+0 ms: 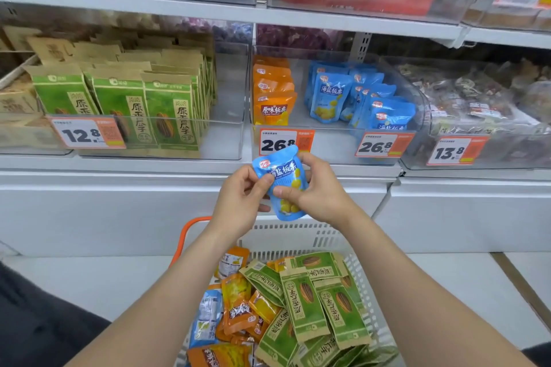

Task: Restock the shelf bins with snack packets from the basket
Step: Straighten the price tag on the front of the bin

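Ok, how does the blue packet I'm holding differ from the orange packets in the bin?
The blue packet is gripped by the left hand and right hand; the orange packets stand in the clear bin. The blue packet tilts; the orange packets stand upright in a row. Both are pouches with a red logo.

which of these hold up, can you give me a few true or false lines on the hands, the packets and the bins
1. The left hand and the right hand both hold a blue packet. True.
2. The basket holds only green packs. False: orange packs and a blue pack lie among the green packs.
3. On the shelf, the blue stock stands right of the orange stock. True.
4. The tag before the green stock reads 26.8. False: it reads 12.8.
5. The basket's handle is blue. False: it is orange.
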The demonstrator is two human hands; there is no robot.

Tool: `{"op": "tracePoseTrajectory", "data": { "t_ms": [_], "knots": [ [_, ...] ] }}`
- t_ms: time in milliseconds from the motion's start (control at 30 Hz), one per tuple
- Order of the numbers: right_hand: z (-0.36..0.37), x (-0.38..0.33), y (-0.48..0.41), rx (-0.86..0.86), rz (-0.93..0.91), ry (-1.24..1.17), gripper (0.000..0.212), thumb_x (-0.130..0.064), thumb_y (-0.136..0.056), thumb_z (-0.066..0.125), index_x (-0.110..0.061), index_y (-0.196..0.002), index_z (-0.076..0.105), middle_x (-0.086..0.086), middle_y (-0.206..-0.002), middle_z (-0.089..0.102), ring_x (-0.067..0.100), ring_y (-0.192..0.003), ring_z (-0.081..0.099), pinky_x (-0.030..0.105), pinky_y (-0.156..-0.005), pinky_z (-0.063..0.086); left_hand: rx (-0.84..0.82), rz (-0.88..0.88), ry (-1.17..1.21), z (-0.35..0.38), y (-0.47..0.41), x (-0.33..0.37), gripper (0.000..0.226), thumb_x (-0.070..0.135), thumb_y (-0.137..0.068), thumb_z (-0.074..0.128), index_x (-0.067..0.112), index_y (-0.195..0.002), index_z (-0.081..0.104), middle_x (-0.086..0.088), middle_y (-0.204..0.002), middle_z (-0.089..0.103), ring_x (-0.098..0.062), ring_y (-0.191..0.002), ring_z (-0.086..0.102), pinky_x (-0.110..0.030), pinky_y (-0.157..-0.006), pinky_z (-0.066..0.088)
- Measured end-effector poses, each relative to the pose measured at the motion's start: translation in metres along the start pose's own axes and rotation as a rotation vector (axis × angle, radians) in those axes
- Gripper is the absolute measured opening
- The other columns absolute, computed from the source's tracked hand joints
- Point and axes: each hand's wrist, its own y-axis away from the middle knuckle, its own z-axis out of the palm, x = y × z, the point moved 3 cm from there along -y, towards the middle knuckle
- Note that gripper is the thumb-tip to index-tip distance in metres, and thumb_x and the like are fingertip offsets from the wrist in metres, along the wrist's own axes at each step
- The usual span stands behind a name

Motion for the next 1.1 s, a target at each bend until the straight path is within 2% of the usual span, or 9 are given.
{"op": "tracePoseTrajectory", "data": {
  "t_ms": [133,267,333,400,633,733,867,1000,1100],
  "knots": [
    [-0.025,-0.040,-0.005,0.079,-0.153,0.078,0.058,-0.013,-0.073,0.093,-0.022,-0.121,0.062,-0.001,-0.104,0.078,0.015,-0.090,0.077,0.044,-0.081,0.064,0.050,0.325,-0.114,0.009,-0.004,0.048,0.018,0.022,-0.104,0.064,0.009,-0.092,0.058,-0.003,-0.082,0.071,-0.027,-0.073,0.068,-0.044,-0.060,0.058],
    [-0.041,-0.072,-0.002,0.206,-0.326,0.016,0.070,0.003,-0.078,0.081,-0.025,-0.134,0.050,0.006,-0.112,0.072,0.023,-0.090,0.074,0.043,-0.080,0.062,0.099,0.547,-0.380,0.013,-0.014,0.080,0.014,0.022,-0.103,0.064,0.016,-0.092,0.059,0.003,-0.079,0.064,-0.022,-0.075,0.061,-0.044,-0.064,0.051],
    [-0.045,-0.077,-0.010,0.275,-0.401,0.084,0.062,0.000,-0.077,0.079,-0.029,-0.127,0.057,-0.003,-0.117,0.069,0.028,-0.095,0.071,0.055,-0.083,0.058,0.096,0.572,-0.392,0.014,-0.021,0.084,0.005,0.016,-0.104,0.060,0.018,-0.101,0.063,0.006,-0.089,0.068,-0.019,-0.083,0.065,-0.045,-0.072,0.054],
    [-0.051,-0.078,-0.017,0.434,-0.424,0.079,0.048,-0.008,-0.078,0.080,-0.032,-0.115,0.060,-0.007,-0.112,0.068,0.025,-0.098,0.070,0.056,-0.085,0.056,0.099,0.617,-0.431,0.015,-0.027,0.087,0.021,0.010,-0.103,0.055,0.020,-0.118,0.065,0.007,-0.108,0.071,-0.016,-0.098,0.067,-0.044,-0.084,0.056],
    [-0.075,-0.087,-0.032,0.869,-0.413,-0.104,0.030,-0.011,-0.093,0.071,-0.012,-0.117,0.054,-0.015,-0.098,0.058,-0.006,-0.071,0.057,0.026,-0.074,0.053,0.047,0.823,-0.868,0.038,-0.034,0.101,0.043,0.013,-0.089,0.045,0.012,-0.127,0.063,-0.006,-0.123,0.063,-0.028,-0.117,0.056,-0.042,-0.103,0.045],
    [-0.088,-0.087,-0.050,0.871,-0.367,-0.042,0.030,-0.015,-0.092,0.072,-0.013,-0.117,0.056,-0.017,-0.099,0.058,-0.009,-0.079,0.056,0.021,-0.078,0.049,0.000,0.749,-1.095,0.047,-0.042,0.086,0.046,0.024,-0.088,0.056,0.012,-0.132,0.058,-0.007,-0.118,0.064,-0.031,-0.112,0.058,-0.042,-0.101,0.042],
    [-0.108,-0.096,-0.076,0.844,-0.326,0.167,0.027,-0.019,-0.081,0.080,-0.018,-0.103,0.063,-0.018,-0.093,0.062,-0.002,-0.082,0.059,0.012,-0.076,0.045,0.124,0.710,-1.246,0.057,-0.050,0.082,0.034,0.044,-0.084,0.060,0.017,-0.105,0.059,-0.003,-0.097,0.064,-0.029,-0.094,0.059,-0.041,-0.086,0.040],
    [-0.118,-0.093,-0.102,0.604,-0.177,0.514,0.031,-0.027,-0.077,0.087,-0.016,-0.098,0.067,-0.007,-0.100,0.061,0.012,-0.094,0.054,0.027,-0.074,0.042,0.208,0.732,-1.261,0.062,-0.054,0.078,0.033,0.052,-0.086,0.057,0.021,-0.095,0.050,0.001,-0.089,0.059,-0.025,-0.087,0.055,-0.040,-0.080,0.036],
    [-0.120,-0.090,-0.115,0.366,-0.086,0.931,0.037,-0.031,-0.078,0.087,-0.018,-0.105,0.065,0.000,-0.110,0.061,0.026,-0.113,0.053,0.038,-0.089,0.043,0.258,0.739,-1.223,0.064,-0.054,0.074,0.032,0.051,-0.087,0.053,0.020,-0.092,0.047,0.000,-0.087,0.055,-0.025,-0.086,0.051,-0.040,-0.080,0.034]
  ]
}}
